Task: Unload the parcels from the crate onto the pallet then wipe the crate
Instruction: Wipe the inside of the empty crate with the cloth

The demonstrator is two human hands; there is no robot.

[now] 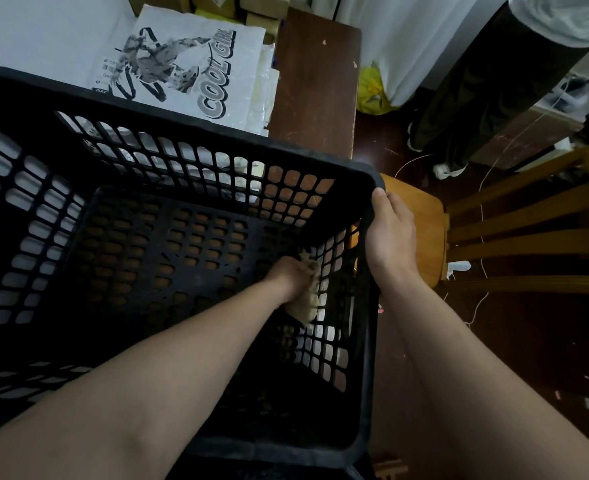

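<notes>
Crate [216, 131]: black slotted plastic, no parcels inside, open top up, directly in front of the person. Its long axis seems to run left to right, though the wide lens makes that hard to call. A printed white parcel [189, 60] lies flat just beyond the far wall. A wooden chair [528, 216] stands beside the crate's right end.

Of the hands, the right hand [391, 233] is outside the crate, fingers curled over the right rim with the thumb on top, bracing it. The left hand [291, 273] is nearer the work. It reaches down inside, low on the right wall by the floor corner, and grips a beige cloth [306, 304] bunched against the slots.

Unloading looks done, and this is the wiping step. The rest of the floor and the left wall lie to the left of the cloth, so the next strokes likely go that way.
</notes>
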